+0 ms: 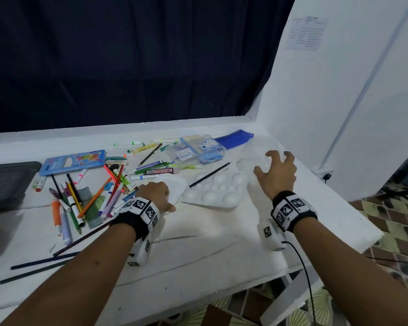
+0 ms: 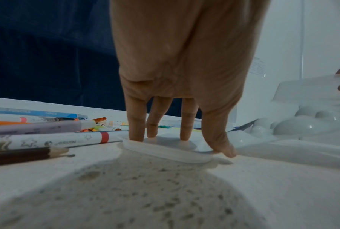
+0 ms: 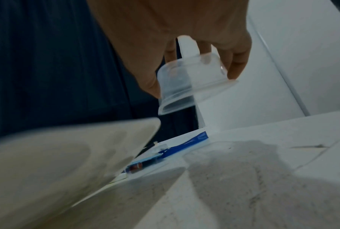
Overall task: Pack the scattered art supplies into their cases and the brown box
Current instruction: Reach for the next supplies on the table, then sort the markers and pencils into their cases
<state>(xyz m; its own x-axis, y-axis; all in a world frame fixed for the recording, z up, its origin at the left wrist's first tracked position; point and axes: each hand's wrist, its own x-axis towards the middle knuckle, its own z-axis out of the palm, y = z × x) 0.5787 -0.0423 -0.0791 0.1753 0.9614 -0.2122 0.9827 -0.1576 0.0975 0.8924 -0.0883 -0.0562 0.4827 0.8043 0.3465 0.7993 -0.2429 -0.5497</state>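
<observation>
Clear thin plastic cup point(image 3: 192, 86), semi-glossy; white glossy plastic palette point(image 1: 216, 190) at 9 o'clock; matt, speckled, rough tabletop point(image 2: 165, 193); translucent plastic lid point(image 2: 165, 148).

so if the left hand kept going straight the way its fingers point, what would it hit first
Probably the markers beyond the flat lid that the left hand presses; depth is unclear, so the pencil might come first.

Both forearms are bare, with no sleeves. Each wrist wears a black band point(image 1: 292, 211) carrying white blocks printed with black square-patterned marker tags, and a small white camera unit point(image 1: 272, 236) with its own tag hangs beneath. A thin black cable point(image 1: 303, 262) trails from the right one, lower right of the frame.
</observation>
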